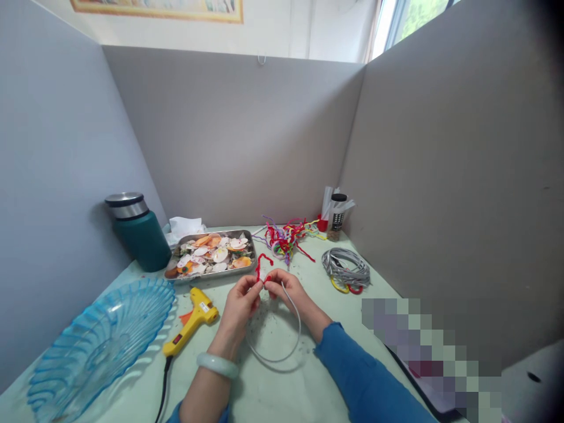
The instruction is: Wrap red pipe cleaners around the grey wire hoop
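My left hand [244, 296] and my right hand [288, 289] meet over the middle of the table, fingertips pinched close together. Between them is a fuzzy red pipe cleaner [258, 269], its bent free end sticking up above the fingers. A thin grey cord [299, 329] hangs in a loop below my hands, with one end rising past my right hand's fingers. The fingertips hide where pipe cleaner and cord meet, so I cannot tell how they are joined. A yellow hot glue gun [194, 322] lies left of my left hand.
Behind my hands are a metal tray [211, 274] of seashells and a tangle of coloured pipe cleaners [288, 238]. Grey cord coils [346, 267] and a black-lidded jar [337, 218] stand right. A blue dish [106, 346] and green bottle [141, 238] are left. Grey partitions [238, 135] enclose the table.
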The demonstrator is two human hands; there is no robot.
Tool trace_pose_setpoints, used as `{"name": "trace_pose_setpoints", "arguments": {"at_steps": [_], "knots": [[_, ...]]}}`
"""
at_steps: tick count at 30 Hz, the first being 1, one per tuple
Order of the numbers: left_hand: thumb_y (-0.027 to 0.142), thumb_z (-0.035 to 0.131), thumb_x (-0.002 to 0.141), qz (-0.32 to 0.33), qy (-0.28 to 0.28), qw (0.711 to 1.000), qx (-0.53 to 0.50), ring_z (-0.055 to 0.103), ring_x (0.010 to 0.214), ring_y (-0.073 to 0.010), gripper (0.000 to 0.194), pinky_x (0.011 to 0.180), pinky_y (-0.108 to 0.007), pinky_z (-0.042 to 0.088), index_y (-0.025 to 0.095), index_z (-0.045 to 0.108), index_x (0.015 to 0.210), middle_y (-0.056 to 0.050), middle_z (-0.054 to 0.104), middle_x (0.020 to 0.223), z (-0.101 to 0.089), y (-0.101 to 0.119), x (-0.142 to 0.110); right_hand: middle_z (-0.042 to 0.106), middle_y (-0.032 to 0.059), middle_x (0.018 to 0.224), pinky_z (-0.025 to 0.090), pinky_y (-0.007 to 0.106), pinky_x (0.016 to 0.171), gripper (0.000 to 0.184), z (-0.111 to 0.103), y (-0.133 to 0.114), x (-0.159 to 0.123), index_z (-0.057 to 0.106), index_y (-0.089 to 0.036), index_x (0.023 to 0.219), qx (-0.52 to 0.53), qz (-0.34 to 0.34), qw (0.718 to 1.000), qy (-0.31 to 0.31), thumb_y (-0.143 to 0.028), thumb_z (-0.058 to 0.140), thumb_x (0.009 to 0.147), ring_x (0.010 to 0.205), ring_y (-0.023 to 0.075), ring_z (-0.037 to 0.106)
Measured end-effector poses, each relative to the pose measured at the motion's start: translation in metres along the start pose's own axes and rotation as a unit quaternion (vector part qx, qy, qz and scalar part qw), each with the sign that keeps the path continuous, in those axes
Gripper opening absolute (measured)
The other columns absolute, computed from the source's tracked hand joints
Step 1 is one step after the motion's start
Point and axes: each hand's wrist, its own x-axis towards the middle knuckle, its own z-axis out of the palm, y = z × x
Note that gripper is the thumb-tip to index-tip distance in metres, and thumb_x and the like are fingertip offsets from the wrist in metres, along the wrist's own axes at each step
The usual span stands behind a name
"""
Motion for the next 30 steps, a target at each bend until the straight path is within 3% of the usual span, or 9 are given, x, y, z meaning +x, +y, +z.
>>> {"name": "trace_pose_setpoints", "arguments": {"at_steps": [9,14,23,30], "knots": [[0.04,0.064,0.072,0.061,0.021,0.992,0.105,0.041,0.044,-0.0058,0.027,0.042,-0.016,0.028,0.015,0.059,0.084,0.004,0.05,0.052,-0.0024,-0.0063,0.0043,0.049,-0.0043,0.057,0.032,0.021,0.049,0.014,0.0023,-0.0023,-0.0004,0.055,-0.015,0.073,0.01,0.021,1.0,0.004,-0.028,0.061,0.071,0.049,0.0077,0.041],[0.039,0.064,0.07,0.058,0.03,0.989,0.129,0.045,0.044,-0.0082,0.033,0.04,-0.017,0.03,0.016,0.059,0.093,0.002,0.056,0.058,-0.0009,-0.0041,0.0037,0.047,-0.0054,0.054,0.031,0.021,0.048,0.015,0.0024,-0.0055,0.0,0.054,-0.016,0.073,0.004,0.029,0.999,0.02,-0.028,0.061,0.07,0.048,0.0075,0.039],[0.04,0.068,0.065,0.039,0.043,0.993,0.102,0.045,0.044,-0.0086,0.032,0.043,-0.02,0.033,0.015,0.063,0.084,0.002,0.058,0.057,-0.0031,-0.0056,0.0042,0.048,-0.0052,0.06,0.033,0.021,0.049,0.02,0.0002,0.0017,-0.0002,0.055,-0.017,0.08,0.017,0.017,1.0,-0.006,-0.03,0.065,0.07,0.051,0.0079,0.041],[0.035,0.068,0.065,0.075,0.051,0.987,0.131,0.057,0.068,-0.0161,0.026,0.064,-0.024,0.042,0.015,0.068,0.081,-0.005,0.067,0.075,-0.0047,-0.0031,0.0056,0.049,-0.0045,0.064,0.033,0.021,0.05,0.018,-0.0009,0.0037,0.0,0.056,-0.017,0.085,0.019,-0.003,1.0,-0.005,-0.028,0.063,0.073,0.052,0.0081,0.04]]}}
